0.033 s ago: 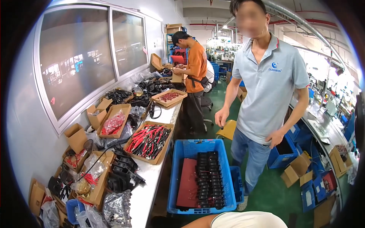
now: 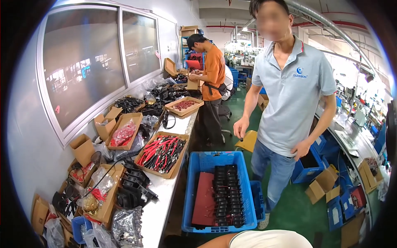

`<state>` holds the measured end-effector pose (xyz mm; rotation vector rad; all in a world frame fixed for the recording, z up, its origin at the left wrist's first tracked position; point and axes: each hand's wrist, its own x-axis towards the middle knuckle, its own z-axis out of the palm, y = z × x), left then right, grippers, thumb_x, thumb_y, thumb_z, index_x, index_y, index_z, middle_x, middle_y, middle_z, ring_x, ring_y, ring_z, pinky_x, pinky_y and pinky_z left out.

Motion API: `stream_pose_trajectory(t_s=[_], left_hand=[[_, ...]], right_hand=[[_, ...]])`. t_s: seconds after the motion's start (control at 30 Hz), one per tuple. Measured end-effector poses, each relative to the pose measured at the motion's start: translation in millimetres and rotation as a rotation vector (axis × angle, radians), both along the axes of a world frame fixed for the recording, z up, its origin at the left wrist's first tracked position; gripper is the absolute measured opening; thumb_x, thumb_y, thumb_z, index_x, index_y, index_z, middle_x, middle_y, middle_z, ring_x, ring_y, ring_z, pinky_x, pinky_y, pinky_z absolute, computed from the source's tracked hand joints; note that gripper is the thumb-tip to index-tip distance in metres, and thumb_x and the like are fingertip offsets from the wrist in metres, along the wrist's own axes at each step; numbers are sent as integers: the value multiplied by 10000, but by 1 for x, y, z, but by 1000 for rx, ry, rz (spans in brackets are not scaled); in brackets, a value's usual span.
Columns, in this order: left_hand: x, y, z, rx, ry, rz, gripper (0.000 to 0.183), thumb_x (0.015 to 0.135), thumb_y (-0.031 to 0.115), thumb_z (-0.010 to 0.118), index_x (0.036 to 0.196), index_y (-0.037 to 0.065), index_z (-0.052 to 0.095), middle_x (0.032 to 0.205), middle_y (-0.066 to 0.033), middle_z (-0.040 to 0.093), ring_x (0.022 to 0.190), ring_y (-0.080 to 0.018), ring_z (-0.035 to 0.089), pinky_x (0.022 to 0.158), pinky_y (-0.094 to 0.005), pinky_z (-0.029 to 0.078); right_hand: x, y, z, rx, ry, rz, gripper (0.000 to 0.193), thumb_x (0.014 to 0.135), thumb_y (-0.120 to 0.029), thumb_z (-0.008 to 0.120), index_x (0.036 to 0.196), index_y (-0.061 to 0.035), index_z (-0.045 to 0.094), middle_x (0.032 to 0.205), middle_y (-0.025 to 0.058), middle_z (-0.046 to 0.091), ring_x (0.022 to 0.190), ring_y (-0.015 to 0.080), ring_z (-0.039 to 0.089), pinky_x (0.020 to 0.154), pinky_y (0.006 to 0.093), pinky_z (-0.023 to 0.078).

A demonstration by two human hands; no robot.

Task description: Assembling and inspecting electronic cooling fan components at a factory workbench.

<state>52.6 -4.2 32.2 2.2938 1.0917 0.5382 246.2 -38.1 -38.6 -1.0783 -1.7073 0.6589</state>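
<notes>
Neither of my hands shows. A short white sleeve (image 2: 271, 239) with a bit of bare arm crosses the lower edge, and the hand beyond it is out of the picture. Just above it stands a blue plastic crate (image 2: 189, 194). Rows of black moulded parts (image 2: 227, 196) with thin wires fill its right side, beside a flat red-brown sheet (image 2: 203, 198). To the left, on the white workbench (image 2: 159, 206), sits a cardboard tray (image 2: 166, 175) of red and black cable pieces (image 2: 159, 153). Black housings (image 2: 134, 186) lie nearer, next to a clear bag of parts (image 2: 127, 227).
A person in a grey polo (image 2: 291, 91) stands right of the crate, a small dark object in one hand. Farther off, a person in orange (image 2: 214, 72) works at the bench. Blue bins and an open carton (image 2: 322, 184) sit on the green floor at right.
</notes>
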Motion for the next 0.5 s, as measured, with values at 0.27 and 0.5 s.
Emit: stream_pose_trajectory(t_s=[0.27,0.5], left_hand=[[5,-2,9,-9,34,28,937,716,131,810,1488,20,291,1388,-303,342,1262,-459,370,1072,-482,314],[0,-1,5,21,49,-2,932,718,127,812,1487,23,296,1381,-304,350,1252,-456,385,1059,-485,329]], right_hand=[[4,0,3,-26,29,2,353,832,-158,666,1122,37,619,980,232,650,912,375,626,798,450,502],[1,-5,1,-14,44,-32,326,825,-140,659,1106,20,621,956,217,656,886,372,629,784,446,503]])
